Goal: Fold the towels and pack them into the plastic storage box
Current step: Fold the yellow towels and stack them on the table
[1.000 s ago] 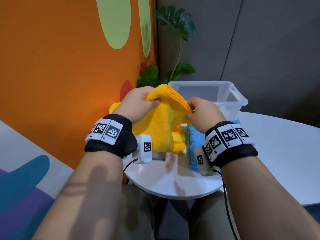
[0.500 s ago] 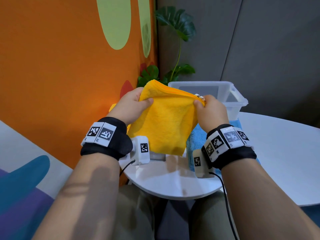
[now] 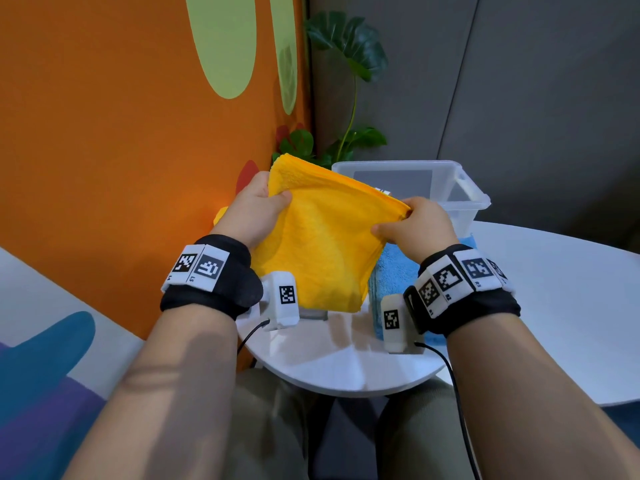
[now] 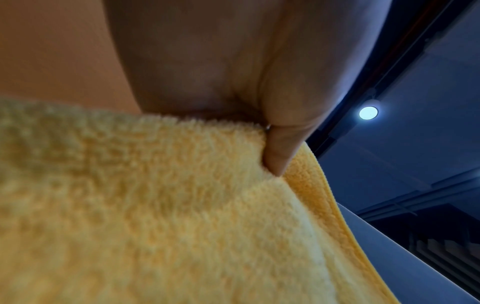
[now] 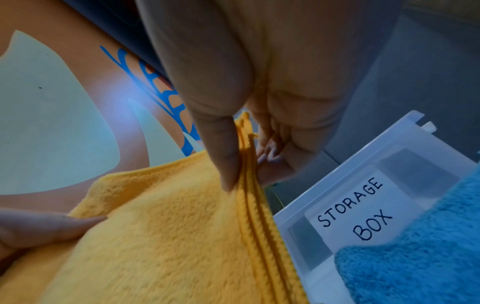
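A folded yellow towel [image 3: 325, 244] hangs in the air above the round white table [image 3: 339, 365]. My left hand [image 3: 266, 199] pinches its top left corner, thumb on the near face. My right hand [image 3: 405, 216] pinches the stacked edges at the top right corner. In the right wrist view the thumb and fingers [image 5: 228, 164] clamp the layered yellow towel [image 5: 166, 236] hem. A blue towel [image 3: 394, 268] lies on the table under my right wrist. The clear plastic storage box [image 3: 467, 199] stands behind, labelled "STORAGE BOX" [image 5: 355, 209] on its wall.
An orange wall [image 3: 121, 168] runs close along the left. A leafy plant [image 3: 349, 57] stands behind the box in the corner. More yellow cloth [image 3: 219, 216] shows under my left hand. The white table stretches on to the right [image 3: 561, 306].
The bunched yellow towel has been pulled out flat: my hands moved apart and upward, stretching its top edge between them, and it now hangs as a neat folded rectangle.
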`<state>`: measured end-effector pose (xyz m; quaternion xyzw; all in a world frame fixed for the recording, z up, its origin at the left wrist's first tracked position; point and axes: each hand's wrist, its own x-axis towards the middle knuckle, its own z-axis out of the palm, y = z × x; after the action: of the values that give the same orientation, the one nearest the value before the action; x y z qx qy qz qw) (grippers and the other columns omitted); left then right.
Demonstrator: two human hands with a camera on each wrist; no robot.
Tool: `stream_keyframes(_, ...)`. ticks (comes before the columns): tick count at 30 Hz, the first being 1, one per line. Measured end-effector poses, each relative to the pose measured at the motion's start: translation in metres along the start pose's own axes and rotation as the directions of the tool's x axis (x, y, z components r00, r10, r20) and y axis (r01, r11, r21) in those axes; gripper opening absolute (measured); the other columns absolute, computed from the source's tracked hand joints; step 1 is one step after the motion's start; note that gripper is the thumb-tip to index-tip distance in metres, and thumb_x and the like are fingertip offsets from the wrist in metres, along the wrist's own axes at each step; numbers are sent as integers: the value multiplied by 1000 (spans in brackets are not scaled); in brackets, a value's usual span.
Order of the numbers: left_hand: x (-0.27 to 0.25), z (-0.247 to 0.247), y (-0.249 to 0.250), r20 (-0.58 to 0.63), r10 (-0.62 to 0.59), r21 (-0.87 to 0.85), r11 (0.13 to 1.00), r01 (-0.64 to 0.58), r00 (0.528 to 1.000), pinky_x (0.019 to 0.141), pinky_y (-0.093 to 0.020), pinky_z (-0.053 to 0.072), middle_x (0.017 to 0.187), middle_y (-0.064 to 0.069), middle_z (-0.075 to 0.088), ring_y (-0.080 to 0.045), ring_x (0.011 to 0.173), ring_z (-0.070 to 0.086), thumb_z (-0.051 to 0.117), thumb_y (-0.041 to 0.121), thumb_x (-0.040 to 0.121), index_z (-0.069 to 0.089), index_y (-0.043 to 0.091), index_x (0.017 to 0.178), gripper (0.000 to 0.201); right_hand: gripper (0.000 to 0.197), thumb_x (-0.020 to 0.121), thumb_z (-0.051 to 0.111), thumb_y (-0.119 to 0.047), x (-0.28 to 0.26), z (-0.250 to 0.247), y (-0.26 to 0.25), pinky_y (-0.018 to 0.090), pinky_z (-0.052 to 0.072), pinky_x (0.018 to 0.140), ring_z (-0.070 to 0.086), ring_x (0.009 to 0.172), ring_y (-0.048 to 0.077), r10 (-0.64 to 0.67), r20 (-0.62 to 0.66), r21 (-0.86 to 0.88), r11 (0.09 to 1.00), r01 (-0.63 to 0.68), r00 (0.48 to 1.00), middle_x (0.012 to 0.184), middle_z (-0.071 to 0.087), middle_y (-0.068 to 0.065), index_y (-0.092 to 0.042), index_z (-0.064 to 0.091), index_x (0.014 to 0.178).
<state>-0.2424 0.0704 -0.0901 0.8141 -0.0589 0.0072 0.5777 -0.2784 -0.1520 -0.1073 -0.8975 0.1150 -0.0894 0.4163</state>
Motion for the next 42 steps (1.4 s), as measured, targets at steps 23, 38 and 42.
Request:
stream_keyframes(23, 6, 86, 0, 165, -185, -169, 962, 213, 969, 91, -51, 51, 106, -8, 64, -29, 97, 63, 54, 23, 94, 52, 20, 103, 9, 25, 100, 37, -23, 7, -48, 34, 30, 36, 75, 55, 84, 20, 18, -245, -73, 997, -37, 969, 92, 59, 6, -13, 60, 104)
stream_keyframes(38, 30, 134, -97, 191, -509, 181, 859, 479, 840, 80, -58, 54, 108, -19, 64, -43, 95, 65, 69, 40, 55, 52, 9, 115, 70, 36, 90, 55, -34, -6, -38, 84, 25, 30, 47, 43, 54, 15, 405, 125, -474, 826, -304, 906, 63, 46, 4, -10, 42, 66)
stream_keyframes(42, 31, 131, -98, 120, -445, 224, 883, 413, 887, 80, -53, 57, 107, -20, 68, -38, 95, 67, 73, 36, 57, 60, 3, 111, 65, 35, 91, 54, -32, -11, -33, 83, 24, 30, 48, 39, 56, 13, 416, 127, -463, 828, -317, 900, 66, 42, 2, -13, 38, 67)
